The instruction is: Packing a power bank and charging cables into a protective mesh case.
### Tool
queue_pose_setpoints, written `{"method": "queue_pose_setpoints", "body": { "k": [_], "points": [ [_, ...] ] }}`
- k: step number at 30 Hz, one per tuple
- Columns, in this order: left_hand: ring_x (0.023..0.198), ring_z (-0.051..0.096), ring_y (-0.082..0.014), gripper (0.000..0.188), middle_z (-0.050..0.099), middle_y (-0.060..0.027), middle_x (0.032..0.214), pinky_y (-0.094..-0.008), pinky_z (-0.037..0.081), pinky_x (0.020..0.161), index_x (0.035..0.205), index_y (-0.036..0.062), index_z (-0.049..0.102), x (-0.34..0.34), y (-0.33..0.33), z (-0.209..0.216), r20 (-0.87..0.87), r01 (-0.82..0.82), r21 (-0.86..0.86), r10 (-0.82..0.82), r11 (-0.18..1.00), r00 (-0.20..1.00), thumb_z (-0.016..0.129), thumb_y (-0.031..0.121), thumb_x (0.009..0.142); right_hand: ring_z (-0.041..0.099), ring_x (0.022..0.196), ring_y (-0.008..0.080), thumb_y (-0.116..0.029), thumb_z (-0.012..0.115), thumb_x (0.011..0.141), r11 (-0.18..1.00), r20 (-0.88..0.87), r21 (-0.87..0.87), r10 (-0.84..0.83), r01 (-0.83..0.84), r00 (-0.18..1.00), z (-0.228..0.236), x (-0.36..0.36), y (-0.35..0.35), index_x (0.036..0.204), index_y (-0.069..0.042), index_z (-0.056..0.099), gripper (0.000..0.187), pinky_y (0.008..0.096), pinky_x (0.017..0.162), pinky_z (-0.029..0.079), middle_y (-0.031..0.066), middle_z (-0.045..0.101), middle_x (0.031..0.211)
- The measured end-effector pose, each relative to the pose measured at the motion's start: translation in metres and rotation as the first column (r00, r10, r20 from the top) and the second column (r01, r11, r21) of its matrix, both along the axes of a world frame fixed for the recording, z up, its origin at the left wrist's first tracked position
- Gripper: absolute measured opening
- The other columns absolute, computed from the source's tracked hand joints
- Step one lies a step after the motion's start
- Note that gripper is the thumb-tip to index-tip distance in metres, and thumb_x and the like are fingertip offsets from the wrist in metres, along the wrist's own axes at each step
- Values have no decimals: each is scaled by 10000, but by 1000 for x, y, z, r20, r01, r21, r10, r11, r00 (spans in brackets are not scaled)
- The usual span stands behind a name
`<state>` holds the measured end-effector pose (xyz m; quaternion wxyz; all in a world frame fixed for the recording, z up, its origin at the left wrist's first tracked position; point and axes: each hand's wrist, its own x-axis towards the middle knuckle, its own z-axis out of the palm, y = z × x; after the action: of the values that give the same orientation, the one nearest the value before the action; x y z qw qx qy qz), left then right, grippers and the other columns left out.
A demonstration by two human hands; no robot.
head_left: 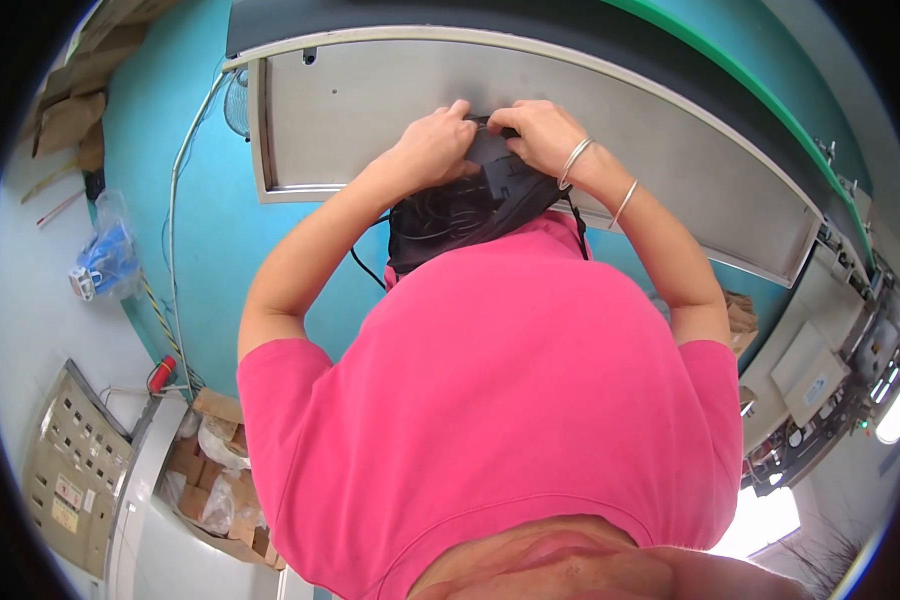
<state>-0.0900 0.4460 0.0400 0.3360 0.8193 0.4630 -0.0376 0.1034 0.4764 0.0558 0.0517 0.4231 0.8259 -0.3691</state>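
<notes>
A black bag (440, 222) sits against the front of my pink shirt, with dark cables looped on it and a strap at its right side. My left hand (438, 146) has its fingers curled on the bag's far left edge. Across from it, my right hand (540, 136), with two bangles at the wrist, pinches the far right edge. Between the hands the bag's grey-black upper part shows. The fingertips are partly hidden, so any small part within them cannot be made out.
Just beyond the bag lies a metal worktop (370, 75) with a raised rim, backed by a dark belt (530, 30) with a green edge. Lower left stands a cardboard box (195, 480) with cartons and plastic bags. A blue plastic-wrapped item (108, 258) is farther left. Equipment (810, 375) stands at right.
</notes>
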Motion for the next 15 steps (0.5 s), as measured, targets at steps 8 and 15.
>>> {"method": "queue_pose_setpoints", "body": {
  "k": [8, 15],
  "points": [
    [1019, 587, -370, 280, 564, -200, 1088, -445, 505, 855, 982, -23, 633, -17, -20, 7, 62, -171, -59, 175, 983, 983, 686, 170, 786, 624, 853, 354, -119, 635, 775, 967, 25, -170, -190, 192, 981, -1, 1, 1, 882, -62, 553, 146, 444, 718, 487, 159, 648, 887],
    [995, 594, -373, 289, 590, -197, 1083, -457, 503, 834, 1044, 2, 623, -14, -25, -4, 134, -143, -2, 142, 990, 981, 628, 192, 827, 621, 798, 348, -138, 641, 794, 959, -133, 1, -282, 284, 950, -19, -1, -8, 937, -38, 527, 208, 426, 701, 484, 161, 642, 832]
  ]
}}
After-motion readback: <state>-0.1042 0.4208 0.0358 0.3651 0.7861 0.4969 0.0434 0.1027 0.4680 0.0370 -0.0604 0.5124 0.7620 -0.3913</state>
